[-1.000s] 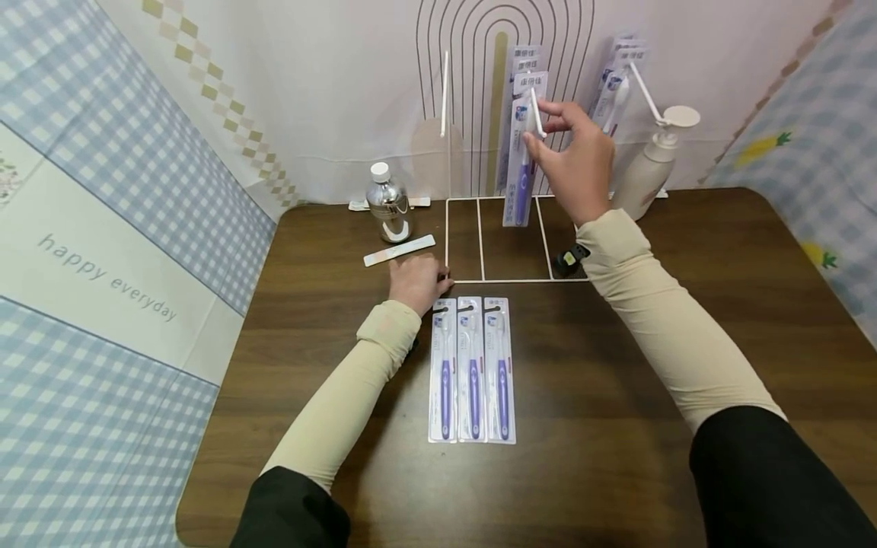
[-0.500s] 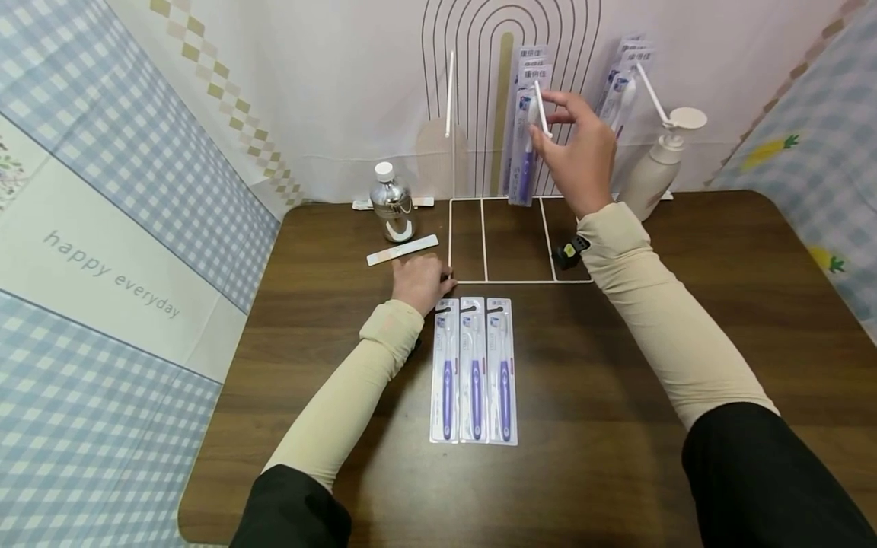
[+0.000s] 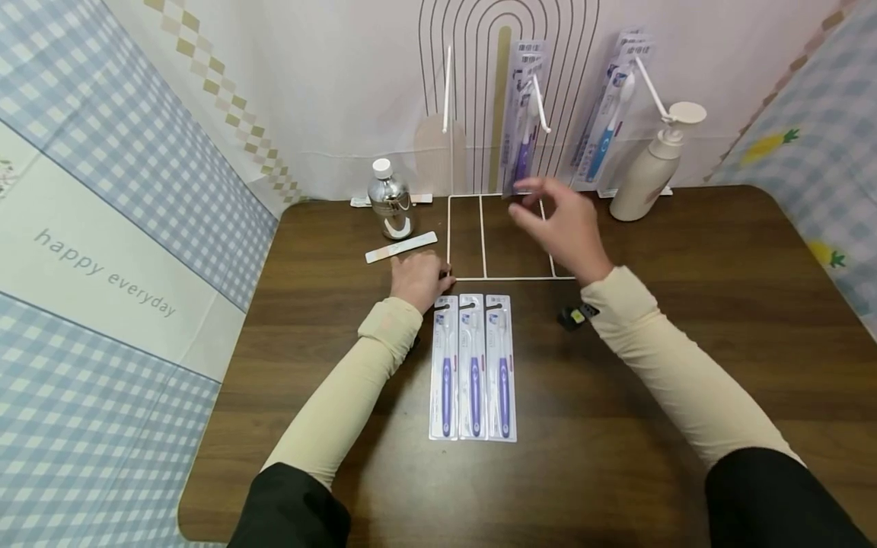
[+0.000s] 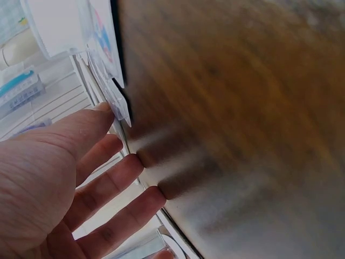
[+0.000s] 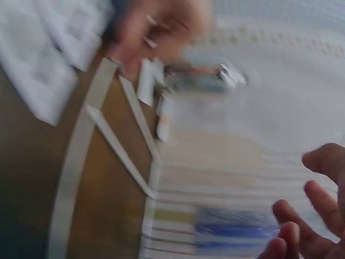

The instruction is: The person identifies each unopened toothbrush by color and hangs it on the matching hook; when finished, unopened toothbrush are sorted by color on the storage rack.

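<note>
My left hand [image 3: 417, 278] rests at the front left corner of a white wire rack [image 3: 484, 236], its fingers extended and fingertips down at the table in the left wrist view. Near the middle hook [image 3: 541, 106], packaged purple toothbrushes [image 3: 524, 148] hang one behind another. Below and in front of them my right hand [image 3: 565, 228] is in the air, holding nothing, fingers loosely bent; it is at the edge of the blurred right wrist view. Three more packaged purple toothbrushes [image 3: 474, 373] lie side by side on the table, close to my left hand.
Packaged toothbrushes, a blue one [image 3: 601, 148] in front, hang from the right hook [image 3: 651, 87]. A pump bottle [image 3: 645, 179] stands beside them. The left hook [image 3: 448, 91] is bare. A silvery bottle [image 3: 392, 202] and a flat white strip [image 3: 401, 248] are at the left.
My right hand has let go of the packaged toothbrush at the middle hook and moved down, away from it. That toothbrush has moved back along the hook. My left hand stays put.
</note>
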`<control>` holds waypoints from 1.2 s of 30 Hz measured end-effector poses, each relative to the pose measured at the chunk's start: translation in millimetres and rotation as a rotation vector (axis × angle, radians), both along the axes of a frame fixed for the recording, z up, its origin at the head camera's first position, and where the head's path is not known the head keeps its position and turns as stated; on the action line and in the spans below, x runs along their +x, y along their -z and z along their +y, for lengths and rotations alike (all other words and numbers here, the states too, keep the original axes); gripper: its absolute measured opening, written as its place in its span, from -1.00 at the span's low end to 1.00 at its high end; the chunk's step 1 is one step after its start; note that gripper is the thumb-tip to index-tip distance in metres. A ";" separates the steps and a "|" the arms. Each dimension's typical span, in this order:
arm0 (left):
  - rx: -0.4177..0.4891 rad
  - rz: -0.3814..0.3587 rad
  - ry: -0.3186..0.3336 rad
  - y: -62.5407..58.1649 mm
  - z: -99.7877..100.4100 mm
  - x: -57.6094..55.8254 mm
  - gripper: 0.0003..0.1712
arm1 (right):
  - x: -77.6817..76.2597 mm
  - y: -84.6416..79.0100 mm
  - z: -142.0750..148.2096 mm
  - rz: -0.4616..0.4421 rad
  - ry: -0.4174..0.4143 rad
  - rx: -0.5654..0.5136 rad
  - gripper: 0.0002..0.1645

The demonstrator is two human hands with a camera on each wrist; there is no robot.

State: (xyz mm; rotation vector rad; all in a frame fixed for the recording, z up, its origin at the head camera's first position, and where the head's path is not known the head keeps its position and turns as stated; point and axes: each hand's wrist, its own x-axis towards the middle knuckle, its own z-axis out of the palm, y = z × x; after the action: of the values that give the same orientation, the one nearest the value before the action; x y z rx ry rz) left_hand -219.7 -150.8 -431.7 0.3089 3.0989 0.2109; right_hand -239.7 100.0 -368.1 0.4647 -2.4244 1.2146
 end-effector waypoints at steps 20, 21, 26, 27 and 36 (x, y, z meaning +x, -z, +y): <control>0.005 -0.010 -0.018 -2.7 0.1 -1.9 -0.69 | 86.1 84.5 1.9 -0.401 -0.209 0.355 -0.39; 0.005 -0.008 -0.018 -2.5 0.0 -1.8 -0.69 | 86.7 85.3 1.7 -0.408 -0.212 0.359 -0.38; 0.003 0.003 -0.007 -1.1 0.4 -1.5 -0.71 | 87.4 87.5 0.5 -0.424 -0.216 0.359 -0.41; 0.002 0.005 -0.005 -0.9 0.5 -1.4 -0.72 | 87.3 88.0 0.2 -0.423 -0.216 0.358 -0.42; 0.001 0.005 -0.004 0.6 2.1 -0.6 -0.72 | 88.5 90.6 -2.4 -0.418 -0.211 0.359 -0.48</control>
State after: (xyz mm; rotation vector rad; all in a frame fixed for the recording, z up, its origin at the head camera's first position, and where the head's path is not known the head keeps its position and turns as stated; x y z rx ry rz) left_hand -220.3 -148.8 -432.3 0.3041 3.1043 0.2122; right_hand -151.1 97.7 -458.6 0.6348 -3.0417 1.0363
